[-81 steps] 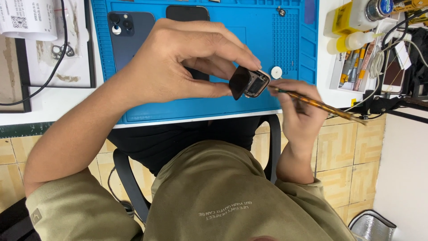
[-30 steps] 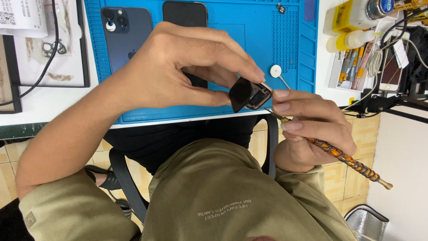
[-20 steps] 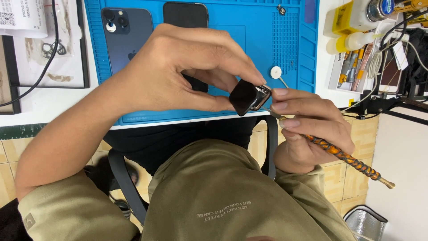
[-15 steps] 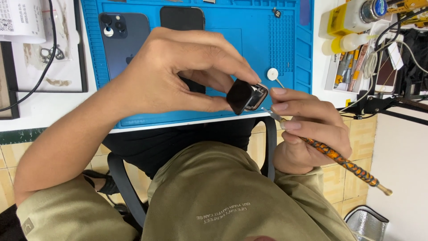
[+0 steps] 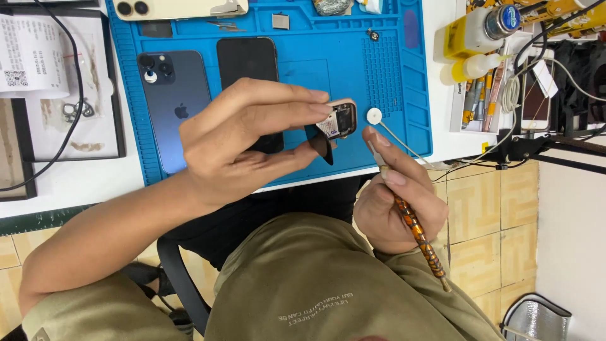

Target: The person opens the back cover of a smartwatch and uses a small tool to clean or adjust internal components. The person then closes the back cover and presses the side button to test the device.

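Blue repair mat (image 5: 404, 76) on a white bench. Small watch body (image 5: 339, 120), held above the mat's front edge, already opened, its dark screen (image 5: 320, 143) hanging loose. Left hand (image 5: 243, 142) fingers pinch it; right hand (image 5: 391, 199) grips a patterned pry tool (image 5: 413, 224), tip just beside the watch. Separation appears unfinished.

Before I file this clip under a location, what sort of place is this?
Probably a small-electronics repair bench: a blue work mat with phones on it, and the hands holding an opened smartwatch and a fine tool.
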